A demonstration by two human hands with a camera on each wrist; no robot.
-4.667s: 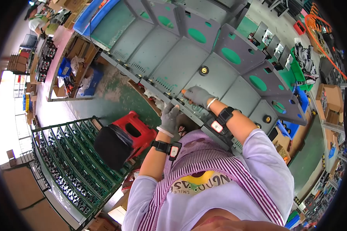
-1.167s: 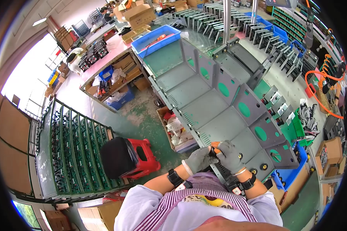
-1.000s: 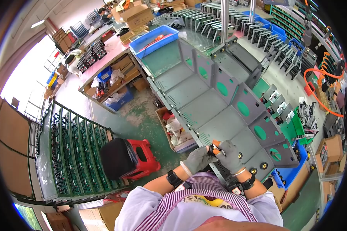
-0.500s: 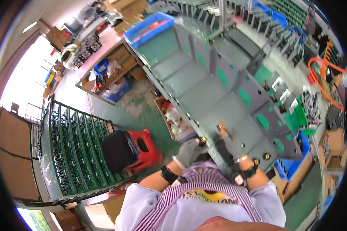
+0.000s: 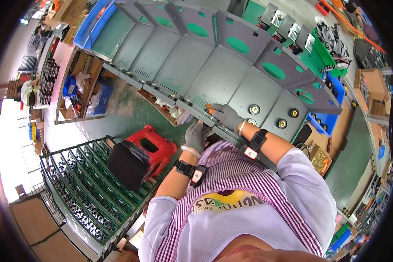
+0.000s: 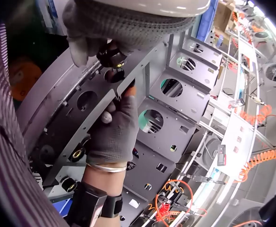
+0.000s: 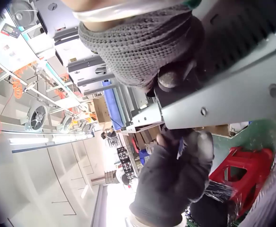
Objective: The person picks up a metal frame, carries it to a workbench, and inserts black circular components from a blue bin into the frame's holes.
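A row of grey sheet-metal panels [image 5: 179, 54] lies along the bench, with upright sides that have large round cut-outs. My left hand [image 5: 195, 136], in a grey glove, is under the front flange [image 5: 214, 126]. In the left wrist view its fingers pinch a black round fitting [image 6: 112, 56] with a brass centre, right at a hole in the flange. My right hand [image 5: 225, 115], gloved with bare fingertips, bends over the inner side of the same flange, opposite the left; I cannot tell whether it grips anything. Loose black fittings with brass centres [image 5: 254, 109] lie on the panels beside it.
A red stool [image 5: 150, 146] with a black seat stands left of the person. A rack of green shelves [image 5: 91, 187] is behind it. Blue bins [image 5: 334, 100] and a green bin [image 5: 325, 59] sit past the panels. An orange air hose [image 5: 353, 26] hangs at the far right.
The hands met over the panel about a second ago, then drew apart. Now they sit on opposite sides of the front flange. The head view has tilted down towards the panels.
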